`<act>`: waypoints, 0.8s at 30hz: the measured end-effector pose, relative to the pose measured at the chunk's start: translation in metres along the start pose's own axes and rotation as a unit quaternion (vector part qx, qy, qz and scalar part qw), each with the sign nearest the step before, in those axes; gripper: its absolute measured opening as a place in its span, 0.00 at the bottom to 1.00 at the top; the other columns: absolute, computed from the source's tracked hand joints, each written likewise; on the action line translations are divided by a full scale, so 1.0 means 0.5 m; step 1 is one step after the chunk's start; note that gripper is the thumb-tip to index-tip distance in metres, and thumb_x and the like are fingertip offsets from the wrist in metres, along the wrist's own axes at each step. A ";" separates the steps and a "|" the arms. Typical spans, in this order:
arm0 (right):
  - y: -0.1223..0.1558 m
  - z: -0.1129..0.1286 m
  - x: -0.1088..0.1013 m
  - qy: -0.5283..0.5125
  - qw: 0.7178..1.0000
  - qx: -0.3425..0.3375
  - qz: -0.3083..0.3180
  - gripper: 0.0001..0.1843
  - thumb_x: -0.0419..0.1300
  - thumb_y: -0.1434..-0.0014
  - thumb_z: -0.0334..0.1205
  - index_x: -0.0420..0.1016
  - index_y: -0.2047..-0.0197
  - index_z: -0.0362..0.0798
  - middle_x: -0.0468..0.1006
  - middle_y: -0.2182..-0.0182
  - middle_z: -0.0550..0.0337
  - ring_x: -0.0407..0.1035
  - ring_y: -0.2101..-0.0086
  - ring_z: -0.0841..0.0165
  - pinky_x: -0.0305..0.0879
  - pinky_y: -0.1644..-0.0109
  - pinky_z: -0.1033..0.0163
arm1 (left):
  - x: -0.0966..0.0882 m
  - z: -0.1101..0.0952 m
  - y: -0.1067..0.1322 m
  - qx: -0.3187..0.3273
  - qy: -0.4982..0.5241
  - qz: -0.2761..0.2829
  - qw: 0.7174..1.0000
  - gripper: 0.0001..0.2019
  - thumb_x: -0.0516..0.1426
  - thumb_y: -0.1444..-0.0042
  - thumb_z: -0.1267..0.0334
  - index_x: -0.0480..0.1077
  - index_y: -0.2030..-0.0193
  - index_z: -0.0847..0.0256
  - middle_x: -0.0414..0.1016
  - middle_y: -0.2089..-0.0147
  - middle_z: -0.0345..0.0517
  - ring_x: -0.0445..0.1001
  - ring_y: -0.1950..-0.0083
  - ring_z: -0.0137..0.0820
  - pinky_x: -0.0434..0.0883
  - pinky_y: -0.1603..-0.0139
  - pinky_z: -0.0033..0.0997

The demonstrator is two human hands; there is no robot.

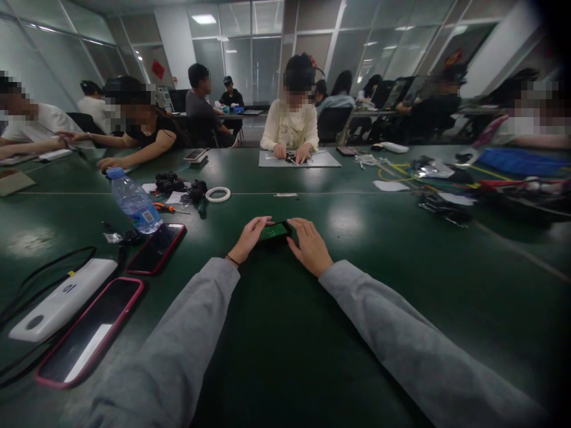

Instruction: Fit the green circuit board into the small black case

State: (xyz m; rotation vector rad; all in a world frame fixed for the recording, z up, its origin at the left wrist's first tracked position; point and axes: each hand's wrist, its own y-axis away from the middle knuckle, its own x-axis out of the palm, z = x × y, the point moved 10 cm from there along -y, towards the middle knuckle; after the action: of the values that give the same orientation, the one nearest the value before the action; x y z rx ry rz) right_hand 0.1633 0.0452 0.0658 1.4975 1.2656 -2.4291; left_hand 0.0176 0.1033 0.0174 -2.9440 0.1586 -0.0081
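Out in front of me, a small dark rectangular object with a green face (pixel 275 231) is held just over the table; whether it is a phone or a circuit board I cannot tell. My left hand (pixel 250 238) grips its left side, fingers closed along the edge. On the opposite side, my right hand (pixel 308 244) has its fingers curved over the right end, with the thumb near the lower corner. Both hands partly cover the object's ends.
On the green table (pixel 357 368), at left, lie two red-cased phones (pixel 156 249), a white power bank (pixel 65 300) with black cables, and a water bottle (pixel 136 202). Beyond are a screwdriver (pixel 169 208) and tape roll (pixel 218 194). Cables and parts (pixel 446 205) lie right. A person (pixel 289 122) sits opposite.
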 end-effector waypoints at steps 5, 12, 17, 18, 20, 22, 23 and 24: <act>0.014 -0.081 -0.013 -0.047 0.989 0.128 -0.049 0.11 0.51 0.39 0.37 0.64 0.53 0.46 0.71 0.63 0.54 0.68 0.63 0.64 0.68 0.59 0.57 | 0.001 -0.008 0.005 0.009 -0.026 -0.001 1.000 0.19 0.50 0.39 0.52 0.71 0.51 0.62 0.75 0.51 0.51 0.72 0.48 0.35 0.66 0.45 0.36; 0.017 -0.037 -0.003 -0.077 0.992 0.104 -0.017 0.12 0.50 0.38 0.37 0.62 0.51 0.48 0.72 0.68 0.59 0.69 0.68 0.68 0.65 0.62 0.62 | -0.027 -0.025 0.009 0.071 -0.189 -0.093 0.975 0.18 0.48 0.38 0.52 0.73 0.56 0.61 0.73 0.54 0.49 0.69 0.50 0.34 0.63 0.45 0.35; 0.018 -0.043 0.019 -0.129 0.985 0.114 0.018 0.15 0.50 0.38 0.38 0.60 0.47 0.49 0.74 0.67 0.60 0.71 0.69 0.68 0.65 0.63 0.63 | -0.039 -0.028 0.015 0.058 -0.188 -0.112 0.974 0.18 0.46 0.37 0.51 0.72 0.61 0.59 0.73 0.59 0.45 0.69 0.55 0.31 0.65 0.51 0.31; 0.017 -0.045 0.020 -0.144 0.983 0.115 0.017 0.16 0.49 0.38 0.37 0.59 0.46 0.49 0.75 0.66 0.59 0.71 0.68 0.68 0.66 0.61 0.62 | -0.043 -0.029 0.019 0.054 -0.181 -0.123 0.974 0.18 0.46 0.37 0.50 0.70 0.63 0.59 0.73 0.62 0.44 0.70 0.59 0.30 0.65 0.55 0.30; 0.015 -0.050 0.018 -0.178 0.976 0.122 0.007 0.16 0.48 0.36 0.38 0.58 0.45 0.48 0.76 0.64 0.58 0.72 0.63 0.67 0.66 0.56 0.60 | -0.045 -0.033 0.028 0.050 -0.169 -0.136 0.975 0.18 0.46 0.38 0.49 0.66 0.69 0.60 0.69 0.70 0.41 0.68 0.67 0.27 0.65 0.63 0.27; 0.013 -0.052 0.018 -0.223 0.966 0.130 0.007 0.16 0.46 0.34 0.41 0.58 0.45 0.49 0.76 0.60 0.56 0.72 0.58 0.66 0.66 0.52 0.58 | -0.029 -0.039 0.038 0.057 -0.155 -0.119 0.979 0.20 0.46 0.38 0.48 0.63 0.74 0.60 0.65 0.75 0.39 0.65 0.73 0.26 0.63 0.69 0.26; 0.012 -0.051 0.021 -0.247 0.960 0.133 0.018 0.17 0.46 0.33 0.44 0.58 0.44 0.49 0.76 0.57 0.55 0.72 0.56 0.66 0.66 0.50 0.58 | -0.015 -0.042 0.044 0.060 -0.144 -0.102 0.983 0.22 0.45 0.38 0.47 0.61 0.76 0.60 0.64 0.76 0.38 0.64 0.75 0.25 0.62 0.71 0.26; 0.012 -0.048 0.027 -0.270 0.953 0.135 0.035 0.18 0.46 0.33 0.47 0.57 0.43 0.49 0.75 0.55 0.54 0.71 0.54 0.65 0.66 0.50 0.57 | 0.002 -0.044 0.048 0.058 -0.130 -0.074 0.987 0.22 0.44 0.38 0.47 0.60 0.77 0.60 0.64 0.77 0.39 0.64 0.76 0.25 0.63 0.71 0.26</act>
State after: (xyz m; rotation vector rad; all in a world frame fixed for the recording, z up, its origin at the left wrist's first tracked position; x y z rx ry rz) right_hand 0.1764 0.0616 0.0469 0.7853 0.7828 -2.7652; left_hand 0.0157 0.0753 0.0343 -2.7991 -0.0968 0.3334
